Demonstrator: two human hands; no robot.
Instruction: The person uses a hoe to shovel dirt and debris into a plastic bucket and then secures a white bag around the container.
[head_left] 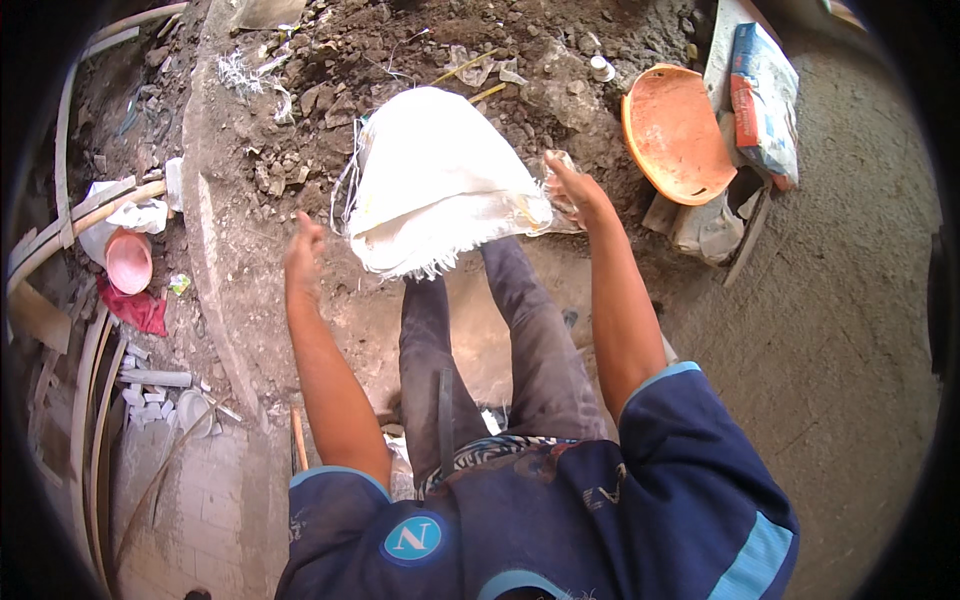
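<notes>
A white woven sack (435,170) with a frayed open edge is in front of my legs, above the rubble. Loose threads trail from its left side. My left hand (305,252) is just left of the sack, slightly blurred, with its fingers partly apart and nothing seen in them. At the sack's right corner, my right hand (577,190) has crumpled clear plastic (563,212) at its fingers. The plastic meets the sack there and partly covers the fingers. What lies under the sack is hidden.
Broken soil and stones (310,100) spread beyond the sack. An orange basin (680,130) and a printed paper bag (763,100) are at the far right, beside rough grey ground (830,310). Leftward are a pink bowl (129,260), red cloth (135,306) and wooden strips (90,400).
</notes>
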